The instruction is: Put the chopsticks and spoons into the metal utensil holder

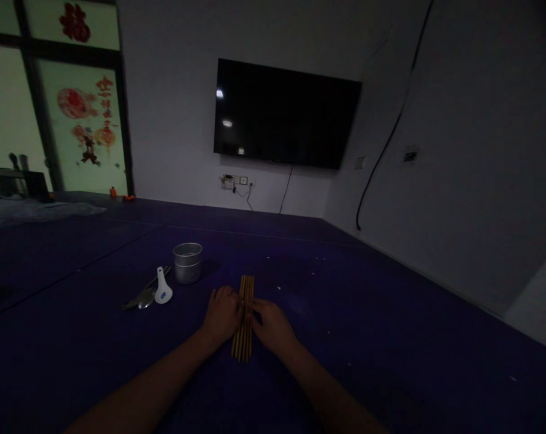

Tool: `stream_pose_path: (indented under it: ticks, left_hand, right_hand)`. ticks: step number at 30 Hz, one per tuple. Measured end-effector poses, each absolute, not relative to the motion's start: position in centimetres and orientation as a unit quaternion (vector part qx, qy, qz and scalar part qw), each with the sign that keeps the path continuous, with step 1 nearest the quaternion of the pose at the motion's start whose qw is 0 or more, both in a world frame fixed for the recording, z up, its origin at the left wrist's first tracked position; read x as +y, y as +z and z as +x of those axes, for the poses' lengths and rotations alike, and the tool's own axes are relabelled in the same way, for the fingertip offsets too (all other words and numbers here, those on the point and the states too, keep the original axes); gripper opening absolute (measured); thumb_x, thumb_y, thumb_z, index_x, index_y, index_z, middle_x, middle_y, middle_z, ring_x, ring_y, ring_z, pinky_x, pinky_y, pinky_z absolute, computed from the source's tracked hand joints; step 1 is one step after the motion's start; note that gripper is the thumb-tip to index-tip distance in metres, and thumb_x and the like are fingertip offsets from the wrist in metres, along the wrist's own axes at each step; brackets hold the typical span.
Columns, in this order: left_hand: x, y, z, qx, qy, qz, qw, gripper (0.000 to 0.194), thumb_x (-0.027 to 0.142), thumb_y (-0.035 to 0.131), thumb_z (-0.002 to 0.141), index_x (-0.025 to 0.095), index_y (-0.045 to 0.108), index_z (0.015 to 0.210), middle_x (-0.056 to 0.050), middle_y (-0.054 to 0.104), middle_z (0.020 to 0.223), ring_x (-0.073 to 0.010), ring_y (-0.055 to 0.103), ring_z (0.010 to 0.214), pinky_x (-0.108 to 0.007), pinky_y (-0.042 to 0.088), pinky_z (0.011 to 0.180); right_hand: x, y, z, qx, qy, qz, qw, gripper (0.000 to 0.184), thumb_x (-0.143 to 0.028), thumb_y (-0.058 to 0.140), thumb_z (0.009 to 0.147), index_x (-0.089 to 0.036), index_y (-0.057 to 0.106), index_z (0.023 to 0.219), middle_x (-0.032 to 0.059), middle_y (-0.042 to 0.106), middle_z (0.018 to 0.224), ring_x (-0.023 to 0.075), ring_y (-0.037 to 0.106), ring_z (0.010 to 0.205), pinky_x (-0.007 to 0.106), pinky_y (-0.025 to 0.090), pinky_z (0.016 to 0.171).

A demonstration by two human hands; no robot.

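Several wooden chopsticks [242, 345] lie side by side on the dark blue surface, pointing away from me. My left hand [222, 313] is against their left side, fingers curled over the middle of the row. From the right, my right hand [271, 325] grips the same chopsticks, its fingertips close to those of the left hand. Both ends of the chopsticks stick out beyond my hands. Some fingertips are dim and hard to make out.
Left of my hands stand a metal cup [188, 264] and, beside it, a white soup spoon [163, 290] and a metal spoon [146, 298]. Small white bits [279, 287] dot the blue surface [390, 337]. Clear plastic sheeting [37, 211] lies far left.
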State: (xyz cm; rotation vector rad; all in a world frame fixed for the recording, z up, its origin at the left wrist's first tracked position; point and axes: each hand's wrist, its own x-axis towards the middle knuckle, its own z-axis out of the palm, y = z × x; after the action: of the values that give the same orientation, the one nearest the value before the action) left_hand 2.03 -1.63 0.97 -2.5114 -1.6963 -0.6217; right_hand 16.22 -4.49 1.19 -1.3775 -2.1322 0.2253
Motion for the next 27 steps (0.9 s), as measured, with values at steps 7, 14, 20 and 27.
stream_pose_path:
  ticks: [7, 14, 20, 27]
  left_hand:
    - [-1.45, 0.70, 2.00, -0.539, -0.214, -0.814, 0.019, 0.028, 0.024, 0.037, 0.090, 0.014, 0.063, 0.085, -0.011, 0.061, 0.096, -0.0245, 0.055, 0.098, -0.043, 0.037, 0.093]
    - [-1.44, 0.78, 1.95, -0.534, -0.214, -0.818, 0.011, 0.027, 0.024, 0.037, 0.090, 0.015, 0.063, 0.086, -0.010, 0.061, 0.096, -0.0238, 0.054, 0.097, -0.042, 0.037, 0.093]
    - [-1.69, 1.03, 1.97, -0.533, -0.210, -0.819, 0.008, 0.027, 0.023, 0.037, 0.090, 0.015, 0.062, 0.087, -0.011, 0.061, 0.097, -0.0243, 0.054, 0.098, -0.043, 0.036, 0.094]
    - [-1.59, 0.81, 2.00, -0.538, -0.216, -0.815, 0.013, 0.025, 0.024, 0.038, 0.089, 0.017, 0.062, 0.087, -0.010, 0.061, 0.098, -0.0246, 0.053, 0.101, -0.043, 0.036, 0.095]
  right_hand:
    - [-4.44, 1.20, 16.31, -0.801, 0.091, -0.518, 0.285, 0.026, -0.014, 0.048, 0.085, -0.021, 0.069, 0.100, 0.0053, 0.068, 0.107, 0.0177, 0.059, 0.104, 0.027, 0.042, 0.090]
    - [-4.52, 1.41, 16.23, -0.803, 0.094, -0.515, 0.284, 0.028, -0.013, 0.048, 0.085, -0.021, 0.069, 0.101, 0.0053, 0.068, 0.105, 0.0173, 0.060, 0.103, 0.026, 0.042, 0.090]
    - [-4.43, 1.13, 16.18, -0.797, 0.089, -0.524, 0.288, 0.026, -0.013, 0.047, 0.085, -0.020, 0.070, 0.096, 0.0059, 0.068, 0.106, 0.0178, 0.059, 0.104, 0.027, 0.042, 0.090]
    - [-4.11, 0.89, 16.29, -0.786, 0.077, -0.546, 0.280, 0.026, -0.012, 0.050, 0.083, -0.020, 0.070, 0.096, 0.0067, 0.067, 0.106, 0.0181, 0.060, 0.102, 0.027, 0.042, 0.090]
